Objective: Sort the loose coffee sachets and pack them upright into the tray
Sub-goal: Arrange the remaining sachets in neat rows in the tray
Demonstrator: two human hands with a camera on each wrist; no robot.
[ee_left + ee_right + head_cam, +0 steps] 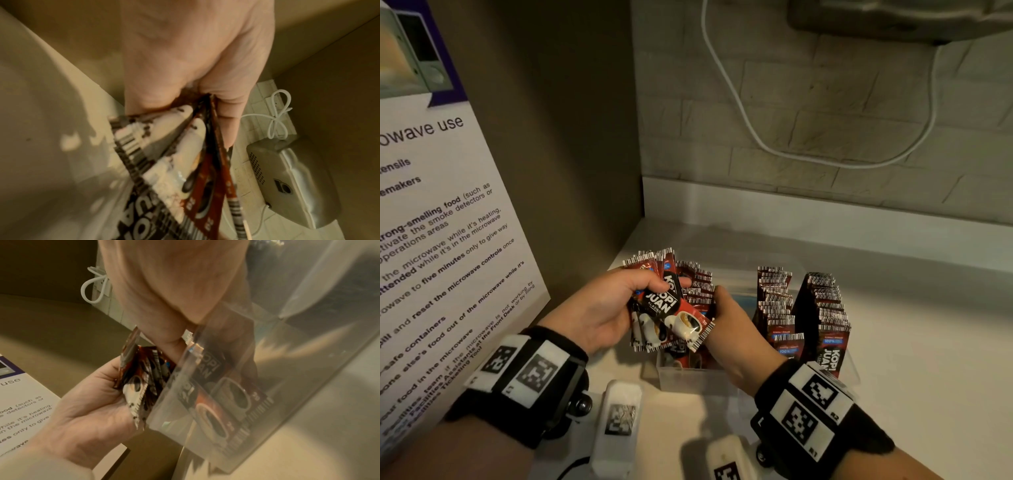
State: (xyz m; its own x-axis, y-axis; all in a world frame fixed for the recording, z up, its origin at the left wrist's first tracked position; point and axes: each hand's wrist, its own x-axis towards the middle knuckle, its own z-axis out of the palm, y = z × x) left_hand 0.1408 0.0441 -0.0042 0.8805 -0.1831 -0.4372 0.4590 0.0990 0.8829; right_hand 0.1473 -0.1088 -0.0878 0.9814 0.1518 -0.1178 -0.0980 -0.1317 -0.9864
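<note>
Red-and-black foil coffee sachets (671, 317), a fanned bunch, sit in the left hand (599, 308), its grip curled round their middles, above the clear plastic tray (688, 377) near the surface's back-left corner. Right hand (736, 329) reaches into the tray's left compartment against the upright sachets; whether it pinches one, cannot tell. Sachets likely light, thin, slick and floppy; best pinched mid-body or by the crimped ends, stack squared first. Bunch count unclear; tray floor and the right hand's fingertips hidden; wrist views blurred.
</note>
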